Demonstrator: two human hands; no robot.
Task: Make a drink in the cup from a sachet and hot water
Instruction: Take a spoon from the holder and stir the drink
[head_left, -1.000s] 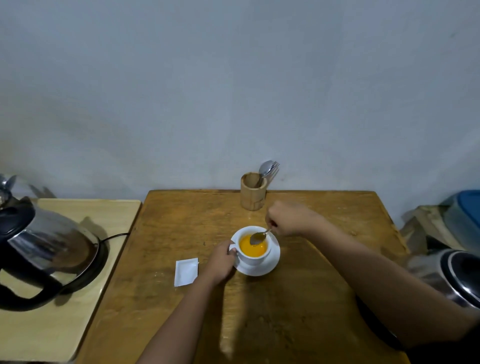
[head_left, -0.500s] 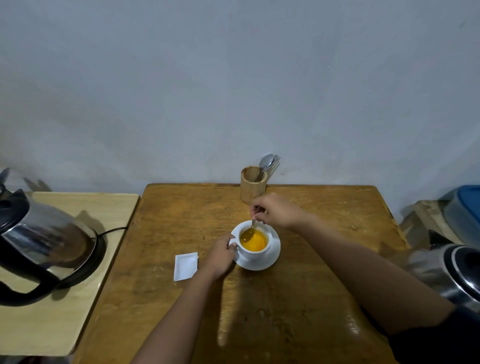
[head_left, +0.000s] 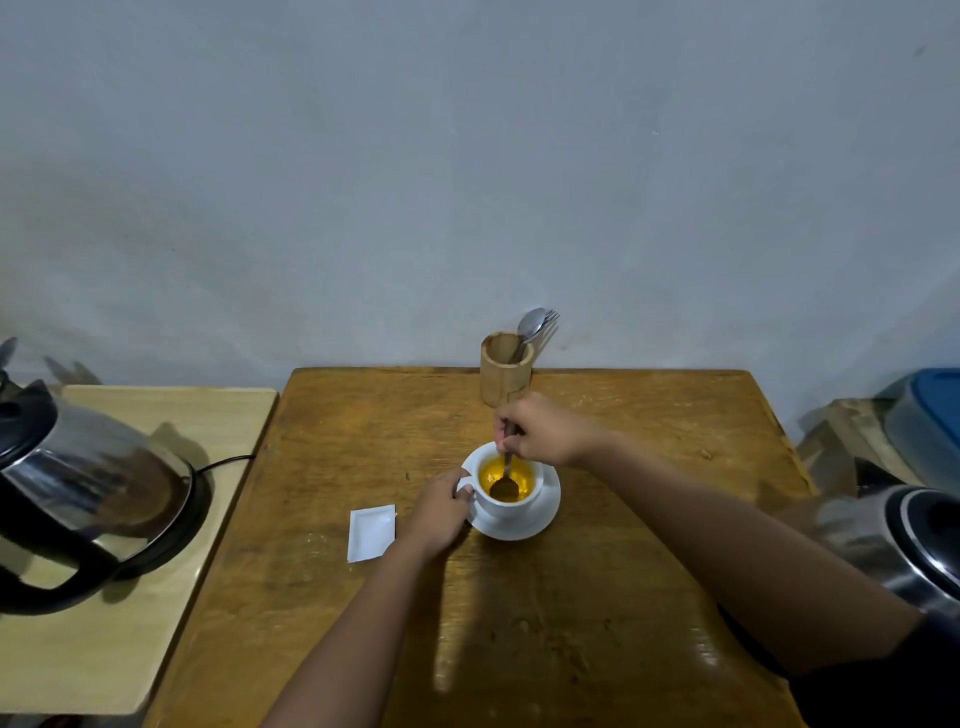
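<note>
A white cup (head_left: 511, 506) full of orange drink stands on a white saucer (head_left: 524, 526) in the middle of the brown wooden table (head_left: 519, 623). My left hand (head_left: 439, 512) grips the cup's handle from the left. Above the cup's far rim, my right hand (head_left: 545, 431) pinches the stem of a metal spoon (head_left: 505, 480), whose bowl dips into the drink. A white sachet (head_left: 371, 531) lies flat on the table, left of my left hand.
A wooden holder (head_left: 505, 375) with a spoon and fork stands at the table's far edge. A steel electric kettle (head_left: 88, 493) sits on a pale side table (head_left: 78, 649) at left. Another steel appliance (head_left: 898, 540) and a blue-lidded box (head_left: 930, 415) are at right.
My right hand has swung from the cup's right side to its far side, carrying the spoon round in the drink. My left hand has stayed on the handle.
</note>
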